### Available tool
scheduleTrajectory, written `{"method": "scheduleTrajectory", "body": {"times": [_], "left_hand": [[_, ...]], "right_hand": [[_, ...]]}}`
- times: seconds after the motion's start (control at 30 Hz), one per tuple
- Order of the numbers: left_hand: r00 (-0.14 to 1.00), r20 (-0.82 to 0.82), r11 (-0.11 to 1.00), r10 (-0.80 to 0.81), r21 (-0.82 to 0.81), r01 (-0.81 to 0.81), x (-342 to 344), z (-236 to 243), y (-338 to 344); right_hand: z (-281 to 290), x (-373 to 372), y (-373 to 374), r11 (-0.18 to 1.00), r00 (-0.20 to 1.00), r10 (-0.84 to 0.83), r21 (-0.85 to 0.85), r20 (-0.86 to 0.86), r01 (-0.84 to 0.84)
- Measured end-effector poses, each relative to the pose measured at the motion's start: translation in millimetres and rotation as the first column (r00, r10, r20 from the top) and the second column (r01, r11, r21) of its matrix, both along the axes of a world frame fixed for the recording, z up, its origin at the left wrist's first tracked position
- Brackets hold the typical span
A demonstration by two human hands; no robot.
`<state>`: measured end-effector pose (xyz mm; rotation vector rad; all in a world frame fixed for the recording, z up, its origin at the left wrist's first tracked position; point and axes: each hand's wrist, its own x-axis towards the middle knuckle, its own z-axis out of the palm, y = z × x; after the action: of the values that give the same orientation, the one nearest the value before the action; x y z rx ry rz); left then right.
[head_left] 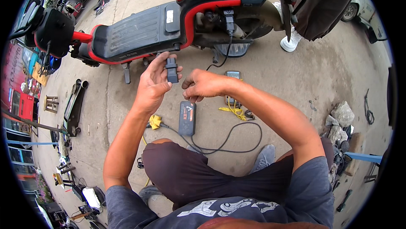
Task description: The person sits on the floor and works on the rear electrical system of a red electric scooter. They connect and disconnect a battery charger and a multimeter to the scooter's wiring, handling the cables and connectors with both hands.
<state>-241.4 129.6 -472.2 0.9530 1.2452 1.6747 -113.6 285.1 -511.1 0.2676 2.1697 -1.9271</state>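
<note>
My left hand (155, 80) is raised in front of the scooter, fingers curled round a small dark grey connector plug (171, 71). Just to its right, my right hand (202, 84) has its fingers bent together, thumb pointing down-left; whether anything is between them I cannot make out. Below that hand lies a black charger box (187, 118) with an orange label, its dark cable (260, 134) looping over the concrete. A black plug (229, 20) sits in the side of the red and black electric scooter (139, 26), and a cord runs down from it.
Right of my right wrist lies a multimeter (233, 75) with yellow leads (235, 110). A yellow-wrapped plug (155, 121) is by my left forearm. Rocks (341, 114) are piled at the right, a wooden stool (51, 104) stands left. Another person's shoe (291, 41) is behind the scooter.
</note>
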Motion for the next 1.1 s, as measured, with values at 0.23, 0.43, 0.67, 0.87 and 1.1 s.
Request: {"method": "scheduleTrajectory", "body": {"times": [0.23, 0.43, 0.67, 0.87, 1.1], "left_hand": [[0.998, -0.05, 0.998, -0.037, 0.053, 0.04, 11, 4, 8], [0.93, -0.363, 0.997, -0.064, -0.054, 0.047, 40, 7, 22], [0.494, -0.863, 0.99, 0.108, 0.137, 0.024, 54, 8, 42], [0.521, -0.854, 0.999, 0.021, 0.035, 0.017, 60, 0, 42], [0.649, -0.723, 0.967, -0.238, -0.238, 0.089, 67, -18, 28]], "right_hand": [[44, 26, 27, 0.986, 0.998, -0.049, -0.164, -0.033, 0.043], [44, 50, 34, 0.947, 0.983, -0.182, -0.272, -0.024, 0.169], [27, 76, 28, 0.916, 0.875, -0.358, 0.06, -0.327, 0.397], [31, 103, 43, 0.783, 0.795, -0.24, 0.374, -0.557, 0.498], [-71, 204, 106, 0.807, 0.803, -0.59, 0.024, 0.084, 0.591]]}}
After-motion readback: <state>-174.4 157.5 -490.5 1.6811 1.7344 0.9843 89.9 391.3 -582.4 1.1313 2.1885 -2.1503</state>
